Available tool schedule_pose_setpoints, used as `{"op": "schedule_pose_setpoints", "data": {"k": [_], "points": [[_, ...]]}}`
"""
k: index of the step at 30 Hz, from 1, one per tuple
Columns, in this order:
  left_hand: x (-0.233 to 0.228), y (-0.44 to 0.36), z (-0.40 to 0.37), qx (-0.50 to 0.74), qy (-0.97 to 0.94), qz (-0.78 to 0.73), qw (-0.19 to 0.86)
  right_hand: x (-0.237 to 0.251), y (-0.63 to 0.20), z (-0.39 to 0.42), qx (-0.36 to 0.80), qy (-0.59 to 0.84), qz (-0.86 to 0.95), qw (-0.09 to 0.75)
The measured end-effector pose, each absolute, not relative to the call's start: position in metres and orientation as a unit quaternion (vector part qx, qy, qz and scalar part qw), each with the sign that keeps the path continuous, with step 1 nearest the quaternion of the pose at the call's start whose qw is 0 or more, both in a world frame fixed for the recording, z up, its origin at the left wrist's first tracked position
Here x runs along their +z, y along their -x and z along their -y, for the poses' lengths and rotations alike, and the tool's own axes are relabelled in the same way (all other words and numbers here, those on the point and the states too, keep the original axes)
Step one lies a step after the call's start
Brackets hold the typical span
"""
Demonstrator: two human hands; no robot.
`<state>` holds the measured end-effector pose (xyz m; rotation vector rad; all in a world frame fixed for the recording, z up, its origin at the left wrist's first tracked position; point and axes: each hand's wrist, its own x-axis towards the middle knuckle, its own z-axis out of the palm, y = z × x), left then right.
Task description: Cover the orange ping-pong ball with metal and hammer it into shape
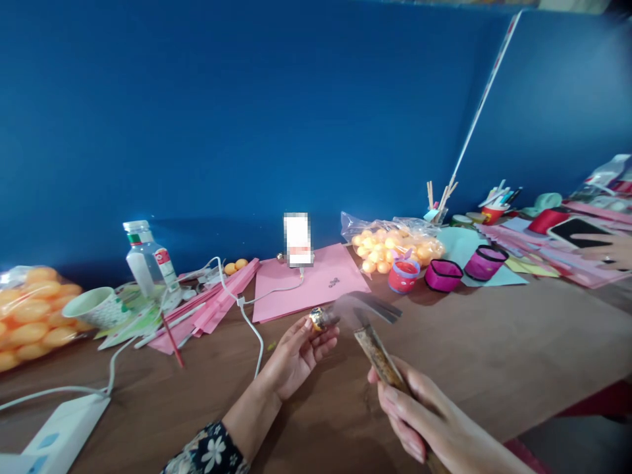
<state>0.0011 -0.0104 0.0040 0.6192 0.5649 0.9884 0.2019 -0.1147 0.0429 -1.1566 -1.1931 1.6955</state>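
Observation:
My right hand (412, 411) is wrapped round the wooden handle of a claw hammer (378, 359). The hammer's metal head is blurred and sits right beside a small, shiny gold ball (316, 319), perhaps touching it. Between the fingertips of my left hand (301, 349), palm turned up, I pinch that gold ball. Just beyond, several small dark metal pieces (334, 282) lie on a stack of pink paper (281, 296).
Behind stands a blurred-out white rectangle (298, 240) on a white cable (241, 303). Bags of orange balls (378, 247), purple bands (443, 275), a red jar (403, 275), a bottle (145, 260), a paper cup (91, 308) and a power strip (66, 434) surround me. Another person's hand (605, 250) rests far right by a phone.

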Motion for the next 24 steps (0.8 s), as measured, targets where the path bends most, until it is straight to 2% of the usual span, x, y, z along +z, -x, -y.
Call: {"op": "schedule_pose_setpoints", "data": {"k": [7,12,19,24], "points": [[0.0035,-0.0011,0.0094,0.476,-0.277,-0.267,0.791,0.0392,-0.2022,0.1159,0.656,0.449,0.455,0.403],[0.0042,-0.0026,0.0115,0.427,-0.286,-0.264,0.816,0.0363,-0.2017,0.1144,0.658,0.458,0.460,0.381],[-0.0009,-0.0018,0.0085,0.503,-0.249,-0.291,0.775,0.0346,-0.2017,0.1148,0.660,0.442,0.474,0.379],[0.0016,-0.0006,0.0061,0.488,-0.249,-0.330,0.769,0.0383,-0.2043,0.1126,0.627,0.460,0.521,0.353]]}}
